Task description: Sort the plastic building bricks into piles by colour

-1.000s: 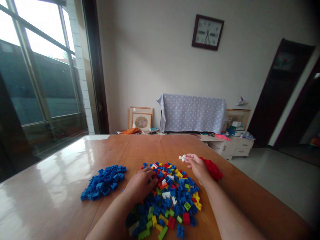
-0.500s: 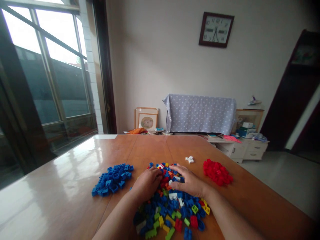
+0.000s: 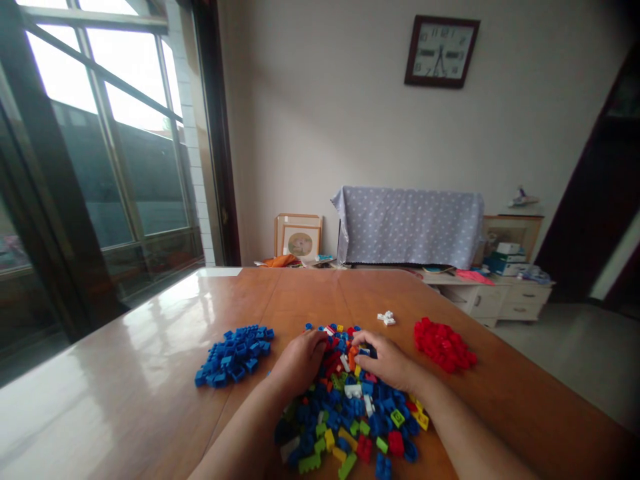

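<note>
the mixed heap of small multicoloured plastic bricks (image 3: 350, 413) lies on the glossy wooden table (image 3: 150, 373), flanked by an all-blue brick pile (image 3: 234, 347) and an all-red brick pile (image 3: 444, 343), while the left hand (image 3: 300, 363) and right hand (image 3: 387, 363) rest on it, fingers curled down among the pieces, hiding any grip.

Brick pile (image 3: 350, 420) is sitting on the surface (image 3: 150, 373), with a wide heap (image 3: 227, 353) at ten o'clock, tiny cluster (image 3: 386, 318) at one, dense heap (image 3: 444, 343) at two.

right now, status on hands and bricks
Left hand and right hand fingers-down in mixed brick pile, grip unclear. Blue pile off left, red pile and white bricks off right, untouched.
</note>
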Motion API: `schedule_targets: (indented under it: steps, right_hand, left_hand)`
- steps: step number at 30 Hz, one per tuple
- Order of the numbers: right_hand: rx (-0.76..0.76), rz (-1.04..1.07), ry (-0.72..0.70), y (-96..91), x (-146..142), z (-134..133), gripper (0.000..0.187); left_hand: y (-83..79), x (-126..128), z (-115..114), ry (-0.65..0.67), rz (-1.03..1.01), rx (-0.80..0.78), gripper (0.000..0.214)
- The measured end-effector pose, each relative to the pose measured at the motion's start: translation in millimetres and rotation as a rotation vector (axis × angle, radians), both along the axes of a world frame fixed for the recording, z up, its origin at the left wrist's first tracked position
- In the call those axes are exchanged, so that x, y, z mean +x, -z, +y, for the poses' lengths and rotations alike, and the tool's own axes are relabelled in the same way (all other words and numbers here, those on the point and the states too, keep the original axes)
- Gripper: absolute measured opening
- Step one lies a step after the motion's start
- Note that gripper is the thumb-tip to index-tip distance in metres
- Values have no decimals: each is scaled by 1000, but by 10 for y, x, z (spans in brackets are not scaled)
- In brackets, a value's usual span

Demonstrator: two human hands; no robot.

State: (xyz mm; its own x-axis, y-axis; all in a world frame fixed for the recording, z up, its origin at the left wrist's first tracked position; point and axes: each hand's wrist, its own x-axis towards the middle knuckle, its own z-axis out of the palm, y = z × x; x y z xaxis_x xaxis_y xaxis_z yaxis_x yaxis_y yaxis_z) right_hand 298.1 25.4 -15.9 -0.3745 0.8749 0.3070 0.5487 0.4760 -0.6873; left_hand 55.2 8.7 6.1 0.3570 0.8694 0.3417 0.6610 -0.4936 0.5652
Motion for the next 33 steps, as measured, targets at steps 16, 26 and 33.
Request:
schedule_targets:
  steps: [16,26,33]
  right_hand:
    - [12,-28,40,26,34,31,31]
    - [48,-15,-20,21,10,62,18]
    - [-22,50,3,-75,16,-7,21]
  left_hand:
    - [64,-36,15,40,-100,-32,36]
    - [134,-55,91,59,-331,-93,35]
    - [47,-52,63,91,-411,-120,30]
